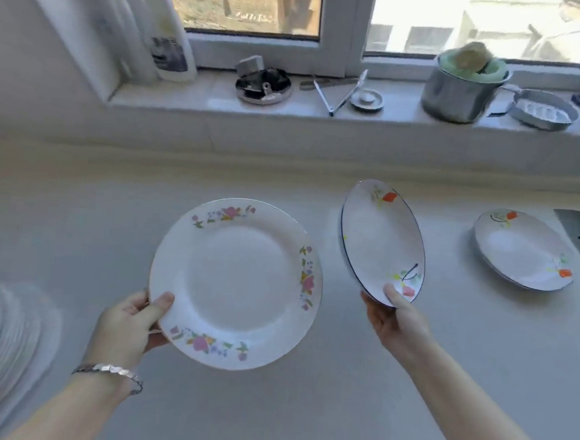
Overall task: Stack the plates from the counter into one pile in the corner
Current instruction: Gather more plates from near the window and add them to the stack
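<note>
1. The counter (75,222) filled the lower half of the frame; the window sill (204,100) ran across the upper part, behind it.
2. The centre plate (236,284) sat mid-frame above the counter, gripped at its lower-left rim by the left hand (126,328).
3. The tilted plate (383,241) stood just right of the centre plate, apart from it, pinched at its lower rim by the right hand (395,320).
4. The third plate (523,250) lay flat on the counter at the right of the frame, well apart from both.
5. On the sill, a bottle (168,32) stood upper left, a pot (458,94) upper right, and a soap dish (543,110) just right of the pot.
</note>
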